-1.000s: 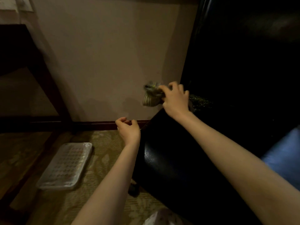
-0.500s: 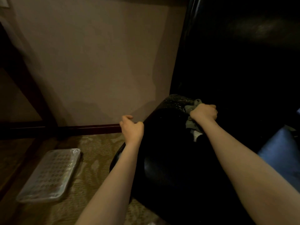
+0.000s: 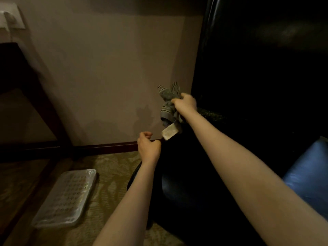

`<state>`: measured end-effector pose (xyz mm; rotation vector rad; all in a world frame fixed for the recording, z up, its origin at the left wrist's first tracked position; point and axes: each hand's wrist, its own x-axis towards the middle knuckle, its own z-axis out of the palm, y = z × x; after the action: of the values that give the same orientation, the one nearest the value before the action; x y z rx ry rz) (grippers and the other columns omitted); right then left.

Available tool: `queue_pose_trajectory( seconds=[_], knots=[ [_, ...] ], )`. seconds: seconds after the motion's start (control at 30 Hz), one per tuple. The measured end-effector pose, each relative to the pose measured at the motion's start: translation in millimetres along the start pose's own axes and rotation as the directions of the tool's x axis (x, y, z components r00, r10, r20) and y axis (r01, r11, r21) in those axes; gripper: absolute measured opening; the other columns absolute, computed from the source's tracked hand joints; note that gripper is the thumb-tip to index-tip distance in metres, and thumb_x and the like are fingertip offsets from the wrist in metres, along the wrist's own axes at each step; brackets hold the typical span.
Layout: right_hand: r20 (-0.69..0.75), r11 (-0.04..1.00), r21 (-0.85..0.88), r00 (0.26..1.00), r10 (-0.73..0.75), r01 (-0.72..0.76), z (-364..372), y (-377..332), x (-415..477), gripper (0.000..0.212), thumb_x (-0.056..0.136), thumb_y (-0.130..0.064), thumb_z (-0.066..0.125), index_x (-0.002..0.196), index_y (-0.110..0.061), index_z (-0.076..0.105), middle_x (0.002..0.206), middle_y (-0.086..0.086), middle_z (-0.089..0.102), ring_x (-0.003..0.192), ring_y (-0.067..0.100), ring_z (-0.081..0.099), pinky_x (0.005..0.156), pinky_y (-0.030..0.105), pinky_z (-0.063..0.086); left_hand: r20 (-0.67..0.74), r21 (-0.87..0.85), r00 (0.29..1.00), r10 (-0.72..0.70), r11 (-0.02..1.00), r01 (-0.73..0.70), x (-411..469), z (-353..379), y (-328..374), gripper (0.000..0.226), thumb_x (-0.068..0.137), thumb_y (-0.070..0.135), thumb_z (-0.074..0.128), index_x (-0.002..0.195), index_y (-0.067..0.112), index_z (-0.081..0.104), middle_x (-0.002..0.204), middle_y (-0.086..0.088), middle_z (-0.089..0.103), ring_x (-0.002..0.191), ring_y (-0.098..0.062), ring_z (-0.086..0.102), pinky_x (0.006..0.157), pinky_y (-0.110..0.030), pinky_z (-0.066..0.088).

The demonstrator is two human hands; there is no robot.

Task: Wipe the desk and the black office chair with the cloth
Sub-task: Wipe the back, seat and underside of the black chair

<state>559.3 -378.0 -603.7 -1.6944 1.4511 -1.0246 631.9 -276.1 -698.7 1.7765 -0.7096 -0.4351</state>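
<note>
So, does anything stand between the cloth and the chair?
Nothing visible does. The right grip holds the cloth bunched at the left edge of the chair, touching it or nearly so, with no other thing between them.

The cloth (image 3: 167, 96) in the right hand (image 3: 186, 103) is grey with pale stripes and a white label. The office chair (image 3: 195, 183) under it is black. Left of the left hand (image 3: 148, 148), the carpet (image 3: 113, 174) is olive with a leaf pattern, and the tray (image 3: 65, 197) is clear with diamonds.

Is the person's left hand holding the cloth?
No, the right hand grips the cloth, at the black office chair.
</note>
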Motion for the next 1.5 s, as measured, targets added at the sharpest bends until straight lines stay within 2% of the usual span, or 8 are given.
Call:
queue_pose_trajectory(
  seconds=[0.13, 0.3, 0.63, 0.73, 0.9, 1.13, 1.23, 1.5],
  knots=[
    [-0.147, 0.863, -0.497, 0.989, 0.022, -0.093, -32, 15, 10, 0.041, 0.093, -0.024, 0.052, 0.132, -0.01, 0.047, 0.141, 0.016, 0.029, 0.119, 0.035, 0.046, 0.092, 0.034, 0.044, -0.02, -0.02, 1.0, 0.012, 1.0, -0.012, 1, 0, -2, 0.033, 0.078, -0.006, 0.049, 0.109, 0.005, 0.053, 0.118, -0.015, 0.056, 0.11, -0.027, 0.053, 0.085, -0.024, 0.034],
    [-0.16, 0.748, -0.592, 0.953, 0.255, -0.3, -7, 65, 2, 0.051, 0.096, -0.031, 0.047, 0.137, -0.003, 0.04, 0.137, 0.015, 0.037, 0.119, 0.028, 0.045, 0.086, 0.031, 0.044, -0.108, -0.11, 0.994, 0.019, 0.993, -0.03, 3, 5, -6, 0.028, 0.081, -0.01, 0.049, 0.101, 0.009, 0.051, 0.112, -0.014, 0.058, 0.104, -0.025, 0.056, 0.078, -0.017, 0.032],
    [0.293, 0.931, 0.263, 0.94, 0.174, -0.255, 37, 8, -21, 0.032, 0.092, -0.01, 0.053, 0.121, 0.005, 0.057, 0.111, 0.017, 0.063, 0.102, 0.024, 0.057, 0.069, 0.027, 0.049, -0.213, -0.372, 0.973, -0.088, 0.928, 0.003, -2, -4, -4, 0.051, 0.08, -0.015, 0.049, 0.126, 0.008, 0.042, 0.128, -0.014, 0.046, 0.116, -0.024, 0.052, 0.082, -0.014, 0.036],
    [0.091, 0.958, -0.286, 0.996, -0.006, 0.032, 18, 10, -12, 0.035, 0.09, -0.02, 0.055, 0.123, -0.008, 0.059, 0.128, 0.015, 0.052, 0.112, 0.03, 0.054, 0.081, 0.026, 0.046, -0.233, -0.391, 0.963, -0.134, 0.92, 0.034, -1, -5, -3, 0.054, 0.083, -0.015, 0.042, 0.132, 0.009, 0.041, 0.136, -0.015, 0.039, 0.119, -0.026, 0.048, 0.073, -0.005, 0.03],
    [0.028, 0.681, -0.725, 0.983, 0.183, -0.106, 7, 33, -11, 0.047, 0.093, -0.026, 0.056, 0.134, -0.006, 0.046, 0.138, 0.016, 0.031, 0.12, 0.031, 0.044, 0.088, 0.032, 0.045, -0.232, -0.527, 0.938, -0.259, 0.843, 0.103, 2, -3, -5, 0.047, 0.089, -0.012, 0.033, 0.13, 0.008, 0.044, 0.135, -0.013, 0.044, 0.119, -0.024, 0.049, 0.07, -0.008, 0.032],
    [0.477, 0.974, -0.187, 0.855, 0.203, -0.127, 12, 3, -21, 0.031, 0.1, -0.014, 0.034, 0.072, -0.009, 0.045, 0.074, 0.006, 0.046, 0.063, 0.014, 0.043, 0.052, 0.021, 0.035, -0.248, -0.558, 0.934, -0.256, 0.826, 0.078, 10, -4, -6, 0.034, 0.095, -0.002, 0.035, 0.125, 0.005, 0.047, 0.129, -0.016, 0.05, 0.116, -0.03, 0.051, 0.081, -0.022, 0.037],
    [0.458, 0.988, -0.12, 0.877, 0.144, -0.1, 13, -2, -20, 0.022, 0.097, -0.016, 0.044, 0.09, 0.0, 0.056, 0.09, 0.01, 0.057, 0.08, 0.021, 0.054, 0.054, 0.023, 0.041, -0.24, -0.586, 0.936, -0.257, 0.807, 0.072, 9, -4, -5, 0.034, 0.094, -0.001, 0.032, 0.124, 0.004, 0.048, 0.127, -0.016, 0.051, 0.111, -0.028, 0.052, 0.081, -0.023, 0.036],
    [0.389, 0.547, -0.778, 0.921, 0.032, 0.309, 6, 17, -40, 0.041, 0.094, -0.024, 0.048, 0.128, -0.001, 0.049, 0.136, 0.02, 0.038, 0.115, 0.035, 0.049, 0.084, 0.032, 0.044, -0.174, -0.663, 0.931, -0.32, 0.738, 0.129, 5, -8, -4, 0.032, 0.095, 0.005, 0.036, 0.125, 0.008, 0.049, 0.126, -0.014, 0.053, 0.106, -0.021, 0.051, 0.082, -0.024, 0.035]
  ],
)
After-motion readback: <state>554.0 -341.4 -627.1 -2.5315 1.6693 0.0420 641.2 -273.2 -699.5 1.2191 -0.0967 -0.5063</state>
